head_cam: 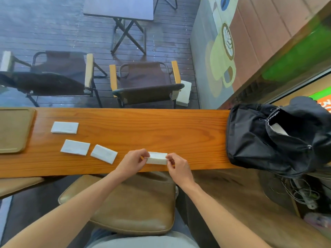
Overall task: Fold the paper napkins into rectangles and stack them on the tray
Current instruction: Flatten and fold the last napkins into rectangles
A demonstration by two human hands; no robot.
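Observation:
A white paper napkin (157, 158), folded to a narrow rectangle, sits at the near edge of the wooden counter (143, 129). My left hand (133, 161) pinches its left end and my right hand (177, 165) pinches its right end. Three folded napkins lie flat to the left: one at the back (64, 127), one nearer (75, 147), one angled beside it (104, 153). The tan tray (12, 129) rests at the counter's far left with nothing visible on it.
A black backpack (274, 138) fills the counter's right end. A brown padded stool (132, 203) stands below my arms. Beyond the glass are folding chairs (145, 83) and a table on a wet deck.

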